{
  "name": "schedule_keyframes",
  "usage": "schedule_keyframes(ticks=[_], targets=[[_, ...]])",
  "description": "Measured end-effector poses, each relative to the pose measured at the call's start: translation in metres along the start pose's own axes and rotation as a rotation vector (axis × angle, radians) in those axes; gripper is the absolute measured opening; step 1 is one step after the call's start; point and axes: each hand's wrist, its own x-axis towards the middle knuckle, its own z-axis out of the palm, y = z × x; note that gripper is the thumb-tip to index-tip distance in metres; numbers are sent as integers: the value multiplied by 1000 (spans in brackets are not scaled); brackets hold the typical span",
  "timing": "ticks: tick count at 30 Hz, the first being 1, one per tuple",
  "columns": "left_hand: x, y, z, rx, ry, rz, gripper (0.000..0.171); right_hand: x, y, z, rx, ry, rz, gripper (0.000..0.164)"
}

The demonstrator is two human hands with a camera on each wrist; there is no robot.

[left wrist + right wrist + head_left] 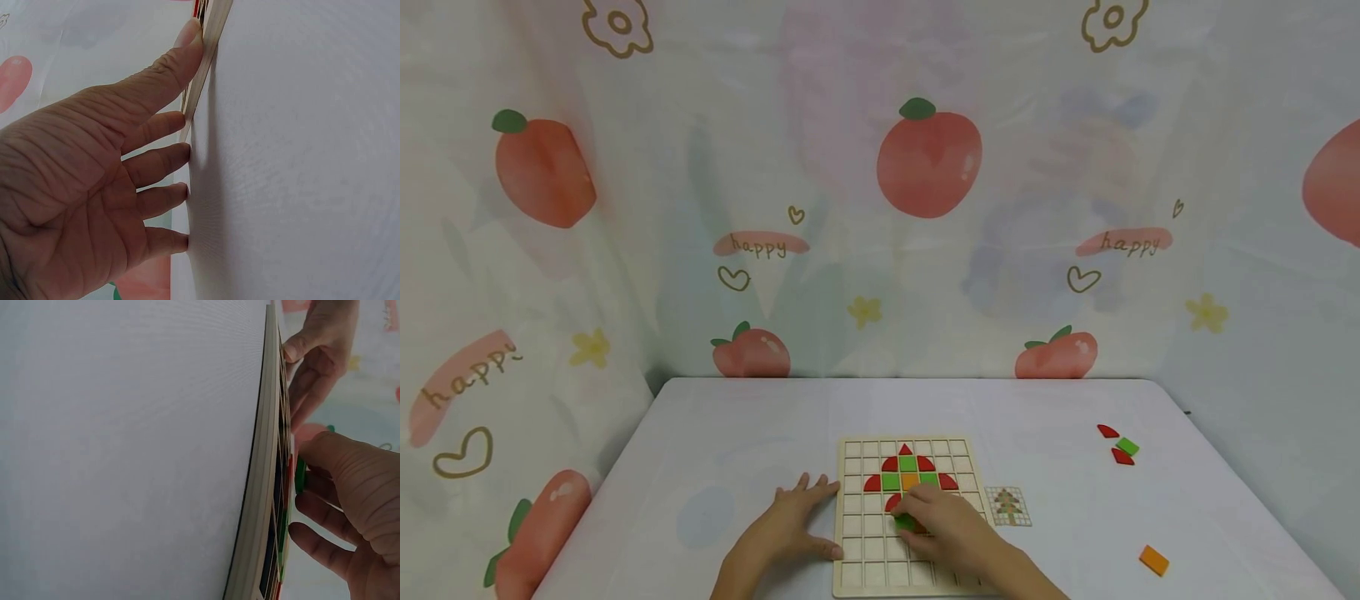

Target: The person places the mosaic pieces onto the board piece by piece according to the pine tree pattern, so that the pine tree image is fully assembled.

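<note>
A wooden grid board (862, 550) lies on the table, with red, green and orange tiles set in its upper and middle cells. My right hand (951, 527) is over the board's middle and pinches a green tile (300, 475) between thumb and fingers. That hand hides some of the cells beneath it. My left hand (790, 521) is at the board's left side, its thumb and a fingertip touching the edge. In the left wrist view, the fingers (159, 164) of this hand are spread and fairly straight.
A small pattern card (1008, 506) showing a tree lies against the board's right side. Farther right are two red tiles (1123, 457) and a green tile (1127, 447). An orange tile (1153, 560) lies nearer the front. Printed cloth (925, 292) hangs behind the table.
</note>
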Motion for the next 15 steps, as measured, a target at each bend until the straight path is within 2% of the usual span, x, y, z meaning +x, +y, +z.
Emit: schedule_keyframes(ticks=[6, 12, 15], targets=[[0, 0, 0, -6, -2, 6, 94, 6, -3, 4, -6, 0, -6, 13], [0, 0, -1, -7, -6, -4, 94, 11, -5, 5, 82, -8, 38, 5], [0, 0, -1, -5, -7, -5, 94, 13, -6, 7, 99, 18, 1, 7]])
